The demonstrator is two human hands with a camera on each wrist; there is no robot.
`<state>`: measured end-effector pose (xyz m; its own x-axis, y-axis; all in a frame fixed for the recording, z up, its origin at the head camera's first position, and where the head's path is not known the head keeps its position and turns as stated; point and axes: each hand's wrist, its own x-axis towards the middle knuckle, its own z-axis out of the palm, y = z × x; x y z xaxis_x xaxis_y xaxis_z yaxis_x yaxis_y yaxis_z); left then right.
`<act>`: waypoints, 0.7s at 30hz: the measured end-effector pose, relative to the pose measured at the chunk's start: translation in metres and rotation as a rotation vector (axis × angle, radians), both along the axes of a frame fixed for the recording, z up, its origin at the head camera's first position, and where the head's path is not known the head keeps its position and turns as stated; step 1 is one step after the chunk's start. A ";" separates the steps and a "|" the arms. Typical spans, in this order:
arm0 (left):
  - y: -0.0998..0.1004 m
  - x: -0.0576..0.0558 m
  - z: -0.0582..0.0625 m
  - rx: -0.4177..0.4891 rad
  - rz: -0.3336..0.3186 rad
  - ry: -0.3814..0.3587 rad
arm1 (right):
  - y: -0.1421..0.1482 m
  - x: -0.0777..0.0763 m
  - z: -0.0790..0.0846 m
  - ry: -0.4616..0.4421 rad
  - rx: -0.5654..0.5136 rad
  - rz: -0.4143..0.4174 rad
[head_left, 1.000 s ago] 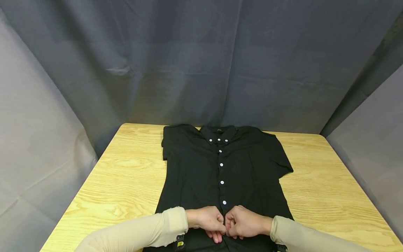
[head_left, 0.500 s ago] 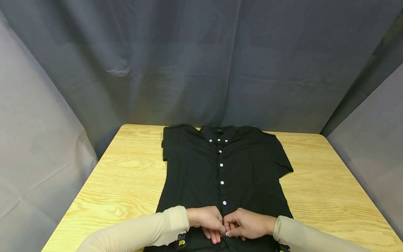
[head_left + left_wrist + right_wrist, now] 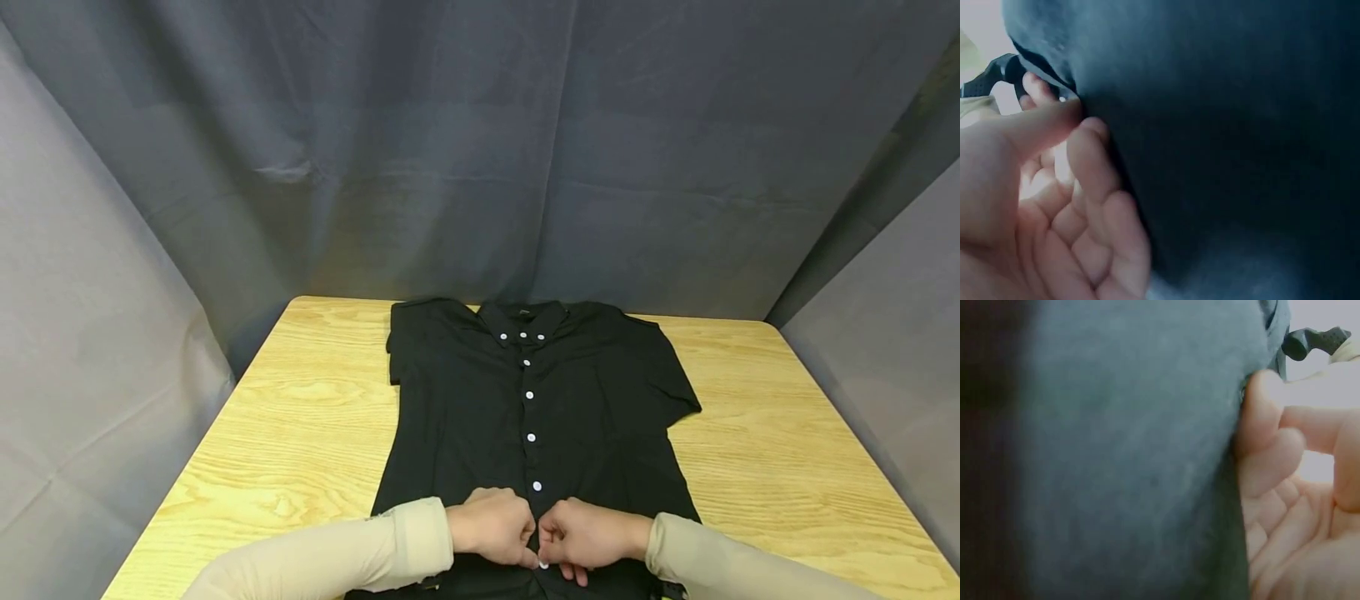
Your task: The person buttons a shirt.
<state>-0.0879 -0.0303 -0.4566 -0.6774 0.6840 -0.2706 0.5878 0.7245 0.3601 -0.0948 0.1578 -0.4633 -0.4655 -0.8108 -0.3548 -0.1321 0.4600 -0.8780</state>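
A black short-sleeved button-up shirt (image 3: 465,417) lies face up, its collar at the far side and white buttons running down the front. Over its lower front, my left hand (image 3: 495,527) pinches the cloth at the placket between thumb and forefinger. Just across from it, my right hand (image 3: 588,533) pinches the same front edge with curled fingers. A white button (image 3: 543,565) shows between the two thumbs. In the left wrist view the thumb (image 3: 1054,122) presses into dark cloth. Cloth hides much of the right wrist view, where fingertips (image 3: 1263,394) sit at its edge.
The shirt is spread on a light wooden table (image 3: 300,417) with rounded far corners. Grey curtain (image 3: 450,167) hangs behind the table, and paler cloth (image 3: 97,375) hangs on both sides. Another white button (image 3: 537,486) sits just beyond the hands.
The left hand has turned so its lower fingers tuck out of sight. The right hand's fingers have shifted at the placket, and a white button now shows between the thumbs.
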 end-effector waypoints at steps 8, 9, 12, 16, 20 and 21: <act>0.001 -0.008 -0.001 -0.079 -0.069 0.107 | -0.004 0.001 0.000 0.028 0.192 -0.091; 0.000 -0.009 -0.001 -0.087 -0.057 0.089 | -0.004 0.001 0.000 0.027 0.201 -0.092; 0.000 -0.011 -0.002 -0.093 -0.008 0.047 | -0.003 0.000 -0.001 0.012 0.199 -0.084; -0.001 -0.014 -0.004 -0.054 0.056 0.036 | -0.001 0.000 -0.001 0.001 0.179 -0.063; -0.004 -0.016 -0.007 0.001 0.077 0.027 | 0.001 -0.001 -0.002 -0.007 0.146 -0.036; -0.006 -0.017 -0.007 0.007 0.077 0.025 | 0.002 -0.002 -0.001 -0.007 0.134 -0.026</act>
<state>-0.1052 -0.0359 -0.4636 -0.7346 0.6316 -0.2479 0.5395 0.7653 0.3511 -0.0970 0.1596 -0.4646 -0.4826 -0.7437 -0.4626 -0.1124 0.5765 -0.8094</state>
